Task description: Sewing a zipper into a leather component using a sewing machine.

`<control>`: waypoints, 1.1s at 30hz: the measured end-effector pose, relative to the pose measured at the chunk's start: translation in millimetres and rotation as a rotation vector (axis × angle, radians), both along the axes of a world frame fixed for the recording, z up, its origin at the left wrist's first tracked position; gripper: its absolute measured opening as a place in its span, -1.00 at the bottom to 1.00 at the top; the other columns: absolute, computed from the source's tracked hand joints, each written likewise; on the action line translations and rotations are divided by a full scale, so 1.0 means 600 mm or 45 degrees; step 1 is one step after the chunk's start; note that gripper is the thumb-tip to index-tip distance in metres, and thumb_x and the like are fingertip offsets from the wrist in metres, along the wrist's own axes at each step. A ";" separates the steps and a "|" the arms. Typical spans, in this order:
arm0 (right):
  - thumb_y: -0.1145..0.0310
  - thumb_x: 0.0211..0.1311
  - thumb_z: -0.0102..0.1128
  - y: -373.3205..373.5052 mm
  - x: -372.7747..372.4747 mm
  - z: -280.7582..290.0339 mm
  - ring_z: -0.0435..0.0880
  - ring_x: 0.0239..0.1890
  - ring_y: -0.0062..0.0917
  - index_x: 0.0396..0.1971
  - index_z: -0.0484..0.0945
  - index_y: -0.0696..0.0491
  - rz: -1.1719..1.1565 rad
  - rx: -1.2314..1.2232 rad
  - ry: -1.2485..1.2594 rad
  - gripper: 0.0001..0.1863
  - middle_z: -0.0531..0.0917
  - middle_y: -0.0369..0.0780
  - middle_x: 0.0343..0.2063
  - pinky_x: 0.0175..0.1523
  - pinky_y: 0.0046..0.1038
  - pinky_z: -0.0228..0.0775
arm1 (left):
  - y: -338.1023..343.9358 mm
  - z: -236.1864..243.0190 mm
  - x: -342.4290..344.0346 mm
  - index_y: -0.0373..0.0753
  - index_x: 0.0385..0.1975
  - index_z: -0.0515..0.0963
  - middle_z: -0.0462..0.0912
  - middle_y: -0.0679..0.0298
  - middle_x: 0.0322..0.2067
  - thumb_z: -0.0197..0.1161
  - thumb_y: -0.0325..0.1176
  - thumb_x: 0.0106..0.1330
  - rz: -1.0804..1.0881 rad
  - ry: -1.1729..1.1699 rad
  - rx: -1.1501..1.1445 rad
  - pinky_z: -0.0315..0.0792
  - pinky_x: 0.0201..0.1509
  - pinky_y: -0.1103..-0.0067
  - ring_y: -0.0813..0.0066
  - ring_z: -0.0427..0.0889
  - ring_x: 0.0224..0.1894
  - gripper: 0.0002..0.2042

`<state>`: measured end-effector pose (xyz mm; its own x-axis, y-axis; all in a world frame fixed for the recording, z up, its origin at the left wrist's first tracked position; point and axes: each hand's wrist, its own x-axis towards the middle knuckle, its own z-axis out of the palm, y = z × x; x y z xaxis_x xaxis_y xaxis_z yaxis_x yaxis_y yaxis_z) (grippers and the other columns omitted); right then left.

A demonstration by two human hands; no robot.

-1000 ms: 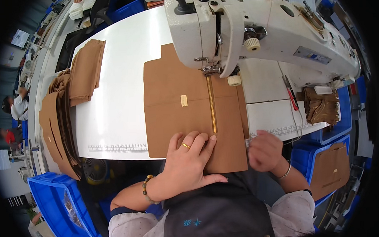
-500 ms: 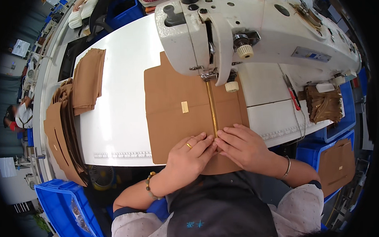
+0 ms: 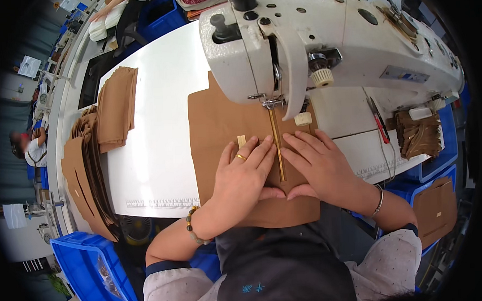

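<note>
Right under the machine (image 3: 354,51) lay the panel (image 3: 213,119), flat on the table (image 3: 158,127), running up towards 12 o'clock, its near end reaching past the table's rim at 6, close to the apron (image 3: 287,265). And down it went the gold strip (image 3: 281,167), its far end right at the presser foot (image 3: 273,103)! Both hands were down: the left hand (image 3: 241,178) at 8 o'clock of the strip, open and laid flat, fingertips just beside the gold; the right hand (image 3: 324,168) at 4, fingers spread, the two thumbs nearly meeting at 6. Neither was gripping anything.

The step in hand looked like guiding the strip for stitching; whether the needle was running could not be told. The next move seemed to call for level pressure from both palms and a straight feed towards 12.

And the room? Plenty at 9 o'clock, a broad white stretch before the large pile (image 3: 77,164), with the small pile (image 3: 117,104) at 10. Tighter from 12 to 2, where the machine loomed overhead! Towards 3 the red-handled tool (image 3: 379,122) lay well apart from the right hand, the bundle (image 3: 416,134) beyond it.
</note>
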<state>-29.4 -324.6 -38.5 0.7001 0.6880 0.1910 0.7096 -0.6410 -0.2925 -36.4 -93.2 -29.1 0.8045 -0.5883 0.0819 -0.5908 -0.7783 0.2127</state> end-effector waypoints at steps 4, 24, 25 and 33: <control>-0.17 -0.22 0.49 0.004 0.008 0.000 0.41 0.32 -0.22 0.18 0.51 0.14 0.003 -0.070 -0.033 -0.05 0.47 -0.09 0.26 0.44 0.00 0.16 | -0.001 0.000 0.009 -0.27 0.22 0.52 0.50 0.23 0.31 0.45 0.16 -0.07 0.013 -0.014 -0.016 0.24 0.43 0.06 0.20 0.45 0.34 -0.15; -0.06 -0.12 0.50 0.006 0.073 -0.026 0.46 0.29 -0.22 0.00 0.63 0.04 -0.012 0.038 -0.114 -0.32 0.61 -0.12 0.00 0.41 -0.02 0.21 | 0.006 -0.020 0.084 -0.30 0.24 0.51 0.47 0.13 0.28 0.46 0.12 -0.03 0.078 0.066 -0.128 0.25 0.43 0.00 0.11 0.34 0.43 -0.17; -0.06 -0.12 0.50 0.006 0.072 -0.027 0.46 0.29 -0.22 0.00 0.63 0.04 -0.012 0.038 -0.114 -0.32 0.61 -0.12 0.00 0.41 -0.02 0.21 | 0.008 -0.024 0.081 -0.31 0.23 0.51 0.48 0.12 0.27 0.47 0.10 -0.01 0.075 0.026 -0.207 0.27 0.43 0.02 0.09 0.35 0.42 -0.19; -0.01 -0.06 0.48 0.000 0.065 -0.031 0.52 0.18 -0.29 -0.02 0.65 0.03 0.032 0.153 -0.154 -0.39 0.61 -0.20 -0.03 0.34 -0.12 0.34 | 0.013 -0.044 0.028 -0.35 0.15 0.57 0.58 0.09 0.19 0.49 -0.06 0.05 0.032 -0.037 -0.360 0.45 0.34 0.15 0.03 0.50 0.32 -0.32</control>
<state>9.7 -324.3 -56.8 0.6496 0.6724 0.3549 0.7600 -0.5880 -0.2770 -19.6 -85.2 -55.5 0.8133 -0.5188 0.2636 -0.5814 -0.7047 0.4066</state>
